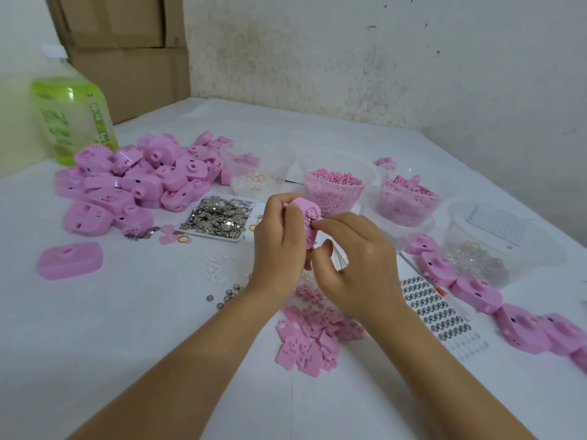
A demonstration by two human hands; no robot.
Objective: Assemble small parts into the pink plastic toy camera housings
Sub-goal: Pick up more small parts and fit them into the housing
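Observation:
My left hand (pixel 279 241) grips a pink toy camera housing (pixel 305 217) above the middle of the table, its open inside turned toward my right. My right hand (pixel 355 258) pinches a small part against that open side with thumb and forefinger; the part itself is too small to make out. A heap of pink housings (pixel 133 179) lies at the back left, and one housing (pixel 70 260) lies alone at the left. A row of housings (pixel 495 303) runs along the right. Flat pink plates (pixel 314 338) lie in front of my hands.
A tray of silver metal bits (pixel 219 217) sits behind my left hand. Clear tubs hold rings (pixel 260 176), pink pellets (pixel 333 185), pink pieces (pixel 406 198) and clear rings (pixel 476 258). A sheet of round stickers (pixel 435 309) lies at right. A green bottle (pixel 70 119) and cardboard boxes (pixel 127 52) stand at back left.

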